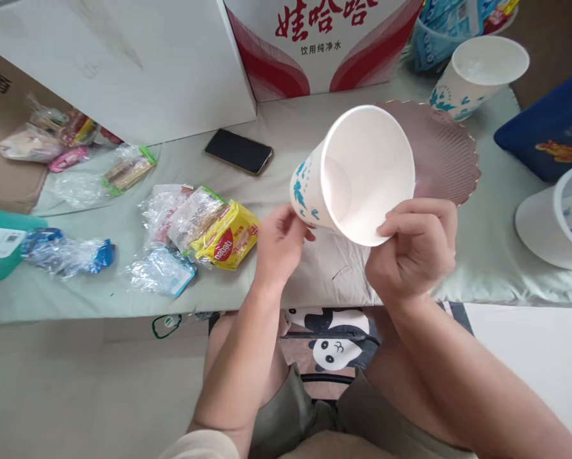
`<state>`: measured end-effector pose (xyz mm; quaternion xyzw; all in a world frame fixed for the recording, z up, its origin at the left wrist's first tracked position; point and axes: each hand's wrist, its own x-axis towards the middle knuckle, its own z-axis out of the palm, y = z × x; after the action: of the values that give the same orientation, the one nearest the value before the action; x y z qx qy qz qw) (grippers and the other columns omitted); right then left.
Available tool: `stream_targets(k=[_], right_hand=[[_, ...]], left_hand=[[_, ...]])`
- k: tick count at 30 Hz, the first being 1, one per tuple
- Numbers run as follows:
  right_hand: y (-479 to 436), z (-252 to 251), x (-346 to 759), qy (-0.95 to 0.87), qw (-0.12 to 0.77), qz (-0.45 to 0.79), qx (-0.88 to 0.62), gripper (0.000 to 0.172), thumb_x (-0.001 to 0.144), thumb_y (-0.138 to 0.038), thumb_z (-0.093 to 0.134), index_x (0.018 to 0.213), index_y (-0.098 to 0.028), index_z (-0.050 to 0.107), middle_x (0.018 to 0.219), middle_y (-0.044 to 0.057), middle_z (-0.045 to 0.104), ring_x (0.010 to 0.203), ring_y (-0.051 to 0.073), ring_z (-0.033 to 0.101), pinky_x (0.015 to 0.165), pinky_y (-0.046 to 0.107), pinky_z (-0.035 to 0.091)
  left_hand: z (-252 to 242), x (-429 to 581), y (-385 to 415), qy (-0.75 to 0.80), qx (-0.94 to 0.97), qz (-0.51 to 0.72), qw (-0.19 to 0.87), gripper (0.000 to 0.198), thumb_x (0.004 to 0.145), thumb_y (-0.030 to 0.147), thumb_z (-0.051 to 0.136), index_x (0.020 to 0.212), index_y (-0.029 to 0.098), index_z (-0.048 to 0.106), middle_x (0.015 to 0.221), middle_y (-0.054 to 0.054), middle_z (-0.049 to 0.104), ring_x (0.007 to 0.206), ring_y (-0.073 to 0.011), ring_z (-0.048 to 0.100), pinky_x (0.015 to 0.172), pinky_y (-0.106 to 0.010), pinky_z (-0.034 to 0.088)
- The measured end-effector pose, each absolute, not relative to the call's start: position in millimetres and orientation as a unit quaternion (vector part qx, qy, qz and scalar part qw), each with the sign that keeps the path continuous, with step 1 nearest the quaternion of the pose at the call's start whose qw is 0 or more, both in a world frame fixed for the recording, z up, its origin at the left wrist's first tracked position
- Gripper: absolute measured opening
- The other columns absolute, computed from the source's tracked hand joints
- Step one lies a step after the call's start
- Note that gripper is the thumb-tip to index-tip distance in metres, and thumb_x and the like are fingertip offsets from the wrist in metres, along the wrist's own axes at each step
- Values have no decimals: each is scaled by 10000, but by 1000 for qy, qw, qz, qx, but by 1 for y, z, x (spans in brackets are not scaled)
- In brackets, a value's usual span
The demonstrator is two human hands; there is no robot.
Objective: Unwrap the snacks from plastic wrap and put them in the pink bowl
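Over table (293,124), cup (362,175) between hands (279,245) (414,248)

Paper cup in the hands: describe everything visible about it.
The paper cup is white, with a blue leafy print outside and a white, empty inside. It is tipped on its side, mouth toward the camera. The left hand holds its printed wall near the base; the right hand pinches its lower rim. A pink scalloped plate lies behind it.
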<state>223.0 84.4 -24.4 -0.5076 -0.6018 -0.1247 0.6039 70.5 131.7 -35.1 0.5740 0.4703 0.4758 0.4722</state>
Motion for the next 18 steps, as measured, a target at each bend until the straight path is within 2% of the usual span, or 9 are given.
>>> stream_targets(k=[3,5,7,9,11,13,15,18], right_hand=[[84,-25,204,-633,584,-99,-498,263,857,-8,506,834,-264,565,823,22,600,707,164,594,627,338,475],[83,-30,191,-658,563,-72,-495,253,870,-21,521,850,-266,581,837,28,624,726,168,602,629,327,497],[84,-38,181,-677,542,-59,-494,244,887,-30,522,862,-262,594,835,27,646,722,166,605,634,320,503],[86,-47,174,-690,512,-46,-510,246,903,-43,514,913,-261,628,882,37,690,769,177,644,673,326,528],[88,-54,171,-697,472,-23,-539,289,912,-65,507,1047,-267,663,1050,66,738,919,203,706,742,338,567],[87,-58,171,-702,438,6,-562,365,911,-93,512,1191,-279,651,1246,86,725,1077,223,718,796,346,593],[84,-59,173,-706,426,29,-565,381,904,-111,522,1226,-281,634,1318,89,706,1131,230,714,807,349,606],[76,-64,178,-712,431,53,-553,312,896,-112,540,1150,-263,641,1255,90,721,1092,227,721,777,336,613]], left_hand=[[-24,62,125,444,485,689,304,113,865,170,576,770,231,578,548,72,479,462,-75,459,454,-264,353],[-16,54,119,408,476,743,235,139,845,131,529,744,227,533,552,69,396,466,-63,403,465,-287,302],[-13,46,115,416,503,715,250,163,866,138,501,730,228,504,569,58,374,481,-64,395,471,-300,287],[-18,40,114,455,519,650,317,155,908,184,519,764,241,506,600,54,436,504,-75,451,472,-292,327],[-27,37,117,478,518,605,371,124,921,252,569,810,249,514,657,45,528,559,-98,545,506,-281,418],[-37,35,121,492,532,565,395,124,910,294,604,834,244,519,729,28,588,646,-121,614,589,-279,493],[-43,35,123,504,555,527,399,113,890,283,615,838,238,526,757,23,584,680,-123,608,635,-266,508],[-46,34,124,531,549,521,381,83,867,226,616,891,242,538,771,25,522,648,-111,525,600,-239,477]])
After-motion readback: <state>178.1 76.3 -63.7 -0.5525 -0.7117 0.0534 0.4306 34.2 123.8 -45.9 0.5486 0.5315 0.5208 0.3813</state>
